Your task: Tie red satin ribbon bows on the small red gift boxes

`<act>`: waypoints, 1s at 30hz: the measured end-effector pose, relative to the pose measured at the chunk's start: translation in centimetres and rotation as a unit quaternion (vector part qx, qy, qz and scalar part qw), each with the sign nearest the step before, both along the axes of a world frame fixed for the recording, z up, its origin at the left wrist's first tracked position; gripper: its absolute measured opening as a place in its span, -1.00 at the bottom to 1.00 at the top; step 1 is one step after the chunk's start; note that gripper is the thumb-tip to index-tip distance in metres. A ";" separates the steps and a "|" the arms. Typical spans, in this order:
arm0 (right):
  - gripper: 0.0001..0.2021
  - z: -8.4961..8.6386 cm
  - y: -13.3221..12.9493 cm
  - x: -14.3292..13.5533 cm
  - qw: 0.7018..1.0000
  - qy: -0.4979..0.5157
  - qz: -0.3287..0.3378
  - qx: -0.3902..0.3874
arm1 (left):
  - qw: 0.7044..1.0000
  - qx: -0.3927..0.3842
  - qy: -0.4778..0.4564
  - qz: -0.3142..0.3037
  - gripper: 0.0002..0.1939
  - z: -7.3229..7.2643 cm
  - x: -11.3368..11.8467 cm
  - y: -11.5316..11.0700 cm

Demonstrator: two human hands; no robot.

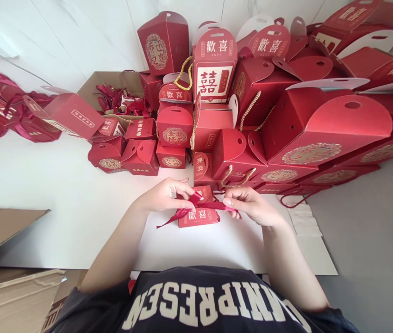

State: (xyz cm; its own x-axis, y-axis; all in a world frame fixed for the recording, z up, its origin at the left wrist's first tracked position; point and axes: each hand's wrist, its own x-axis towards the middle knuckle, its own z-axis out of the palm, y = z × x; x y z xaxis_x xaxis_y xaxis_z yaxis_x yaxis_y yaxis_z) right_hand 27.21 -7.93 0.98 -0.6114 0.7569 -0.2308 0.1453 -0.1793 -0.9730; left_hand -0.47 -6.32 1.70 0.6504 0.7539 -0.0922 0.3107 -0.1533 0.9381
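A small red gift box (199, 216) with pale Chinese lettering lies on the white table in front of me. Across its top runs a dark red satin ribbon (213, 205), looped near the middle, with one pointed tail hanging out to the left. My left hand (168, 194) pinches the loop between thumb and fingers, just above the box's left side. On the right, my right hand (248, 203) grips the other stretch of ribbon between thumb and forefinger. How the ribbon crosses under my fingers is partly hidden.
Stacked red boxes (300, 125), several with gold cord handles, crowd the back and right of the white table (113, 231). A cardboard carton (92, 85) holding red ribboned items stands behind. More ribboned boxes (36, 129) lie far left; cardboard flaps (2, 229) overlap the near left edge.
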 end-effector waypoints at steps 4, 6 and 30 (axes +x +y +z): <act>-0.71 0.4 -0.2 -0.2 0.997 0.066 0.021 0.019 | 0.999 0.001 0.029 -0.015 -0.68 0.0 -0.3 -0.1; -0.79 0.4 -0.5 -1.1 0.994 0.077 0.010 0.078 | 0.999 0.008 0.040 -0.019 -0.67 0.3 -0.2 -0.2; -0.85 -1.3 -1.8 -5.1 0.907 -0.112 -0.104 0.393 | 0.995 0.078 0.061 -0.021 -0.78 1.1 0.6 -1.5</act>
State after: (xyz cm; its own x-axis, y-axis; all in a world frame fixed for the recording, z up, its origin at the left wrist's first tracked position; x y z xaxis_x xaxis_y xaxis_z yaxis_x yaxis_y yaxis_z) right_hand 22.10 -9.68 -0.29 -0.4410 0.8349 0.3294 0.3970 0.5106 -0.7626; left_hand 0.17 -7.84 2.81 0.6732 0.7373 -0.0557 0.4105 -0.3101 0.8575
